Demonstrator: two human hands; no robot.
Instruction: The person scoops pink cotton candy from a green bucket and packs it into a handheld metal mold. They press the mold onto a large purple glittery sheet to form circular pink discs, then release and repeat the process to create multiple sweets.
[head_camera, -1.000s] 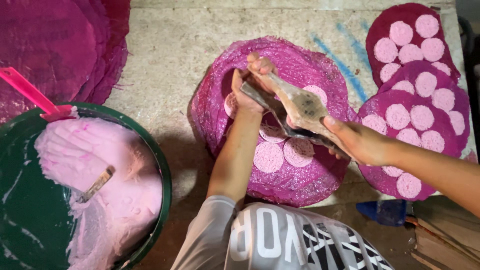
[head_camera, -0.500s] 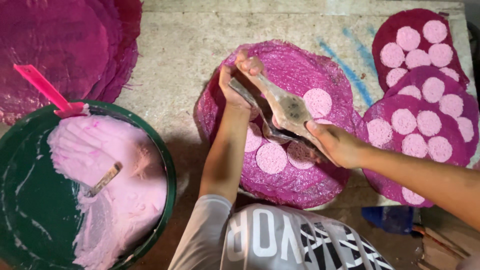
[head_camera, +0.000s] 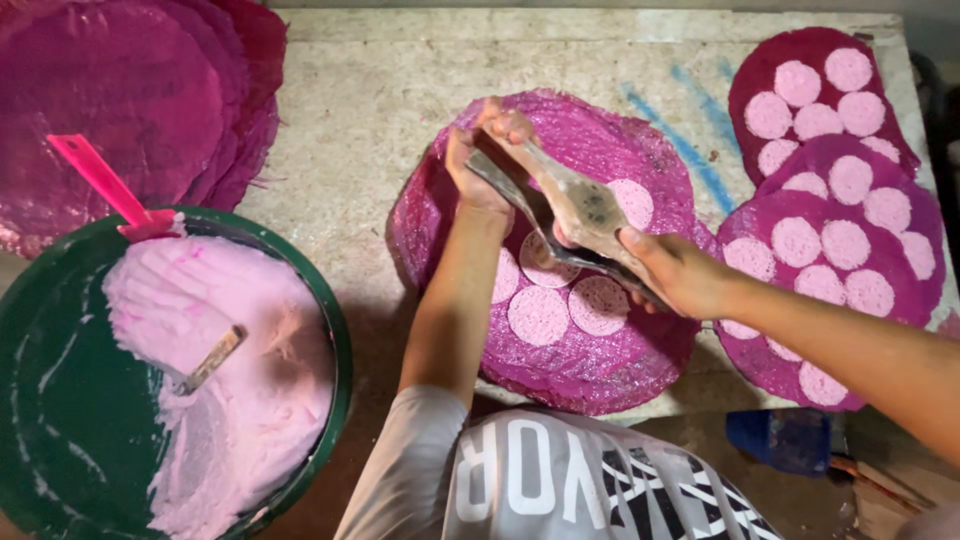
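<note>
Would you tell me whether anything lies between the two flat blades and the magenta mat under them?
Nothing visible does: the blades, gripped by the left hand and right hand, hang directly over the mat.

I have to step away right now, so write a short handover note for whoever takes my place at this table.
Left hand grips the far end of a flat metal blade tool; right hand grips its near end.
The tool sits over the middle round magenta mat.
Done: several pale pink discs lie on that mat; the mats at right are filled.
Left: part of the middle mat is bare; the green tub holds pink paste.
</note>
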